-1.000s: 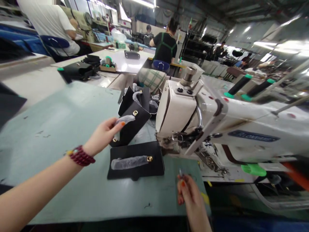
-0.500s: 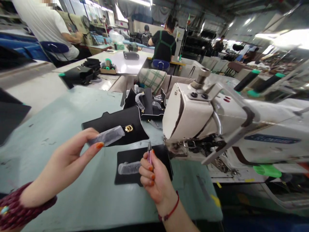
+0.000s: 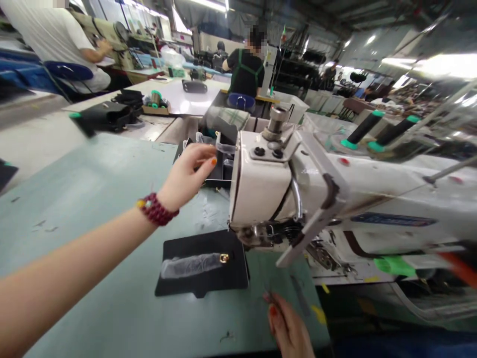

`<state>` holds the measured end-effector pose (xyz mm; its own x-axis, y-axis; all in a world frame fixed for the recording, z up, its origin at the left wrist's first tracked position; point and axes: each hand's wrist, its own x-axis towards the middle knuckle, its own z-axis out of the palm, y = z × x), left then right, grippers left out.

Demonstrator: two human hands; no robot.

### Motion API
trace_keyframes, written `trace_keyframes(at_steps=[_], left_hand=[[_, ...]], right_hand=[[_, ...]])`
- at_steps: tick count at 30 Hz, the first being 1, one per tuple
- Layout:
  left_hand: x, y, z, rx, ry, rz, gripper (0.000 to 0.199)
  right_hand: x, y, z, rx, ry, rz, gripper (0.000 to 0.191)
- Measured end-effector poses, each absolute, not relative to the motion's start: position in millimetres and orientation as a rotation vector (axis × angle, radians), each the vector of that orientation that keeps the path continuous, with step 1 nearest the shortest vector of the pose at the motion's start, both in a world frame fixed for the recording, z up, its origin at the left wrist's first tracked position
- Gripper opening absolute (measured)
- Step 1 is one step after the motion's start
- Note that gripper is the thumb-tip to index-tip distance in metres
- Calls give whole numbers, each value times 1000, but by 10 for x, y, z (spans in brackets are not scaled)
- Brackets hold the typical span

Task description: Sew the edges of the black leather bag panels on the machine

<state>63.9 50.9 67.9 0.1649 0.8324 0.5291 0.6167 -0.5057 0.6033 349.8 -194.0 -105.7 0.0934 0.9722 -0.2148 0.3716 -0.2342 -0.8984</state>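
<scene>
My left hand (image 3: 192, 169) reaches over the pile of black panels (image 3: 214, 171) beside the sewing machine head. Its thumb and fingers are bent but apart, close to a plastic-wrapped strap (image 3: 225, 148). A dark panel (image 3: 227, 130) stands tilted at the back of the pile. Nearer me, a black panel (image 3: 201, 286) lies flat on the green table, bearing a plastic-wrapped strap (image 3: 190, 266) and a gold buckle (image 3: 224, 258). My right hand (image 3: 286, 325), low near the table's front edge, is closed round a small pink-handled tool (image 3: 267, 297), partly hidden and blurred.
The white sewing machine (image 3: 264, 184) fills the right side, with black thread spools (image 3: 363, 130) behind it. Thread scraps lie on the green table (image 3: 93, 223). A black bag piece (image 3: 106, 117) is at back left. Two people sit further back.
My left hand has moved forward and right to the pile, and the panel it held no longer lies over the table. My right hand has moved down and right, away from the flat panel.
</scene>
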Motion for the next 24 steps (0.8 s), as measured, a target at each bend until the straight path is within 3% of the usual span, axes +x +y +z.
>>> trace_keyframes(at_steps=[2,4,7,10,13,18,24], left_hand=[[634,-60,407,2267,1185,1319,17],[554,-717,33,2329,919,1155,20],[426,-1401,-575,2492,1056,793,34],[453,-1435,-1003,2641,1377,654,76],[606,-1042,-1096,2617,1501,730,87],[639,-538,-683,2727,1248,721,70],[540,-520,-23,2871,1193,457,51]], right_hand=[[3725,-1806,-1172,-1832,-1578,676,63],[3800,-1623,-1211,-1869,-1765,280,62],[3655,-1374,-1109,-1879,-1901,21,50],[3348,-1231,-855,-1724,-1870,306,40],[3037,-1175,-581,-1533,-1712,742,40],[2727,-1158,-421,-1480,-1615,872,35],[2597,-1195,-539,-1442,-1266,1178,53]])
